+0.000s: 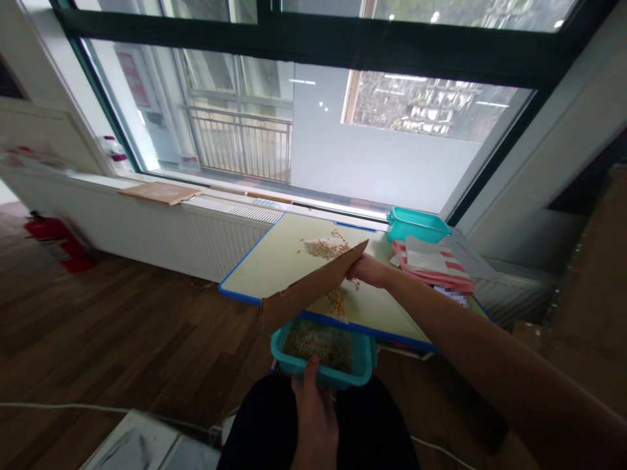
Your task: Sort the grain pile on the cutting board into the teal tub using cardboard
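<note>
My left hand (316, 408) grips the near rim of a teal plastic basket (362, 365), thumb over the edge, just below the table's front edge. Inside the basket lies a layer of mixed grains (313, 343). My right hand (367, 269) is closed on the right end of a long strip of cardboard (308, 287), which stands on edge and slants across the table (259, 261). Behind the strip sits a pile of grains (327, 245), pale and orange. More loose grains (337, 305) lie between the strip and the front edge, above the basket.
A second teal basket (418, 224) stands at the table's back right, beside a folded red-and-white cloth (431, 261). A radiator (230, 238) runs under the window. At left, a fire extinguisher (61, 241) stands on the wooden floor; a white cable (73, 407) crosses it.
</note>
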### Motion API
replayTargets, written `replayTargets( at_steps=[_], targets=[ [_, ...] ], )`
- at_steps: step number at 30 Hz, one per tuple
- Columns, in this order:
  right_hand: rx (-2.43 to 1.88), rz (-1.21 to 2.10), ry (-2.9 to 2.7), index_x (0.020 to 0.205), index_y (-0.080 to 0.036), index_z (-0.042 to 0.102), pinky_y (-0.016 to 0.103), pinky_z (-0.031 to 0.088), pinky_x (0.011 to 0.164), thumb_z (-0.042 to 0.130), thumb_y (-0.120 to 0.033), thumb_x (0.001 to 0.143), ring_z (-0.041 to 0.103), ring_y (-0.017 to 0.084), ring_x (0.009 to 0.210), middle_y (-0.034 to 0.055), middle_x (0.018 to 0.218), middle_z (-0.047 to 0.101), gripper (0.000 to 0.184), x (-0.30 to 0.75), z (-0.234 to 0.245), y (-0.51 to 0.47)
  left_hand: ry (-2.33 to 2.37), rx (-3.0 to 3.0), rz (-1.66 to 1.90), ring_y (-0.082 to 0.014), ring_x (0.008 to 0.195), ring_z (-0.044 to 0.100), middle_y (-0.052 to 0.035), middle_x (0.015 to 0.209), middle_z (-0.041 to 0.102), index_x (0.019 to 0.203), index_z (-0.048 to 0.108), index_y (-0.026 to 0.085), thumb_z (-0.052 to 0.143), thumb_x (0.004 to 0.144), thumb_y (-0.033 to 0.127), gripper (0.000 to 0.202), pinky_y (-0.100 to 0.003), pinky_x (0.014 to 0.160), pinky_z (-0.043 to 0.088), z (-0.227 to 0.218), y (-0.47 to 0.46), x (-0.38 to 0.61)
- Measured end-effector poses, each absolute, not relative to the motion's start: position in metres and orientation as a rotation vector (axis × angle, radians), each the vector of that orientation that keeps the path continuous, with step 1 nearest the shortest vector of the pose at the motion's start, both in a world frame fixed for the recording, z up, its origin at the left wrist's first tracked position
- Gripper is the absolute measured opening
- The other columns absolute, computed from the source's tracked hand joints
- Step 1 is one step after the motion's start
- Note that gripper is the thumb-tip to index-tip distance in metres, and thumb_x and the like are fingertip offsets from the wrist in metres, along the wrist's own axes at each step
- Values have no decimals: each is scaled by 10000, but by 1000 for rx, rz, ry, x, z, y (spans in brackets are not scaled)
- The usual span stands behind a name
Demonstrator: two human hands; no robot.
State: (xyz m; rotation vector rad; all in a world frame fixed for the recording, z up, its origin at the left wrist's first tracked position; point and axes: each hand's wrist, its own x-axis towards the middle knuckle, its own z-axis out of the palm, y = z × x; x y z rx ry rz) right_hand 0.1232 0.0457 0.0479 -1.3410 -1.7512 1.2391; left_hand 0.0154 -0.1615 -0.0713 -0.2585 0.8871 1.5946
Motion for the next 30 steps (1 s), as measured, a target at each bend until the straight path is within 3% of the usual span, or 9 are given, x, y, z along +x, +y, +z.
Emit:
replayTargets(
  at_steps=[6, 19, 30],
  targets=[
    [-1348, 1239, -1746, 468, -147, 588, 279, 453, 546, 635, -71, 428, 514, 132, 560, -12, 530, 598, 98, 133, 46, 39, 898, -224, 1599, -239, 906, 644, -100, 1137, 631, 1126, 571, 223, 636, 743, 260, 390, -359, 736, 540, -70, -160, 16],
    [-1314, 1153, -1586, 534, -158, 622, 310, 460, 643, 565, -105, 447, 557, 170, 664, 6, 627, 648, 117, 146, 44, -11, 934, -236, 1689, -208, 884, 642, -77, 1189, 598, 1219, 505, 280, 673, 720, 237, 528, -348, 726, 549, -64, -164, 38],
    [-1223, 1179, -1403, 583, -169, 641, 326, 439, 662, 541, -112, 406, 543, 189, 679, -13, 595, 625, 211, 143, 41, -35, 949, -175, 1700, -234, 1013, 616, -81, 1224, 581, 1251, 468, 283, 648, 745, 270, 537, -374, 817, 525, -59, -165, 45]
  ],
)
